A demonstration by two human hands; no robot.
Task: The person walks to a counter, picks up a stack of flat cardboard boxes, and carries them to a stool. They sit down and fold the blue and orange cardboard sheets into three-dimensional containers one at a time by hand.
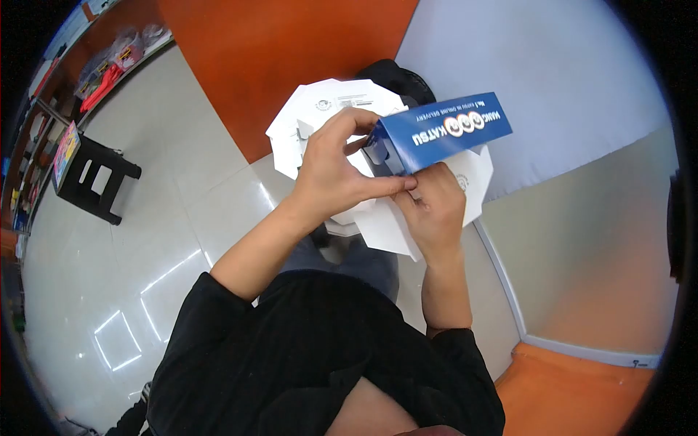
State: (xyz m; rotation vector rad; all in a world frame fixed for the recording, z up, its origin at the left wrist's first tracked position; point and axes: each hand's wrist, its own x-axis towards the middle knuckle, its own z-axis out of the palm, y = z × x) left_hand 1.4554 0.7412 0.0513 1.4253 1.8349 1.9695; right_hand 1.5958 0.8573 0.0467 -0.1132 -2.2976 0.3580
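A blue cardboard box (443, 131) with white lettering, upside down from my view, is held in front of me over white cardboard sheets. My left hand (331, 163) is curved around the box's end at the left, where small flaps stick out, with its thumb along the lower edge. My right hand (436, 207) is closed at the box's near lower edge, its thumb close to the left thumb. The right fingertips are partly hidden under the box. Beneath lie white flat cartons (338, 94) with small print, and another white panel (382, 229) juts toward me.
A black stool (94, 174) with a colourful printed top stands on the tiled floor at the left. Shelves (109, 73) with bagged goods run along the far left. An orange panel (276, 58) and a pale partition (538, 80) rise ahead. A dark object (400, 80) sits behind the cartons.
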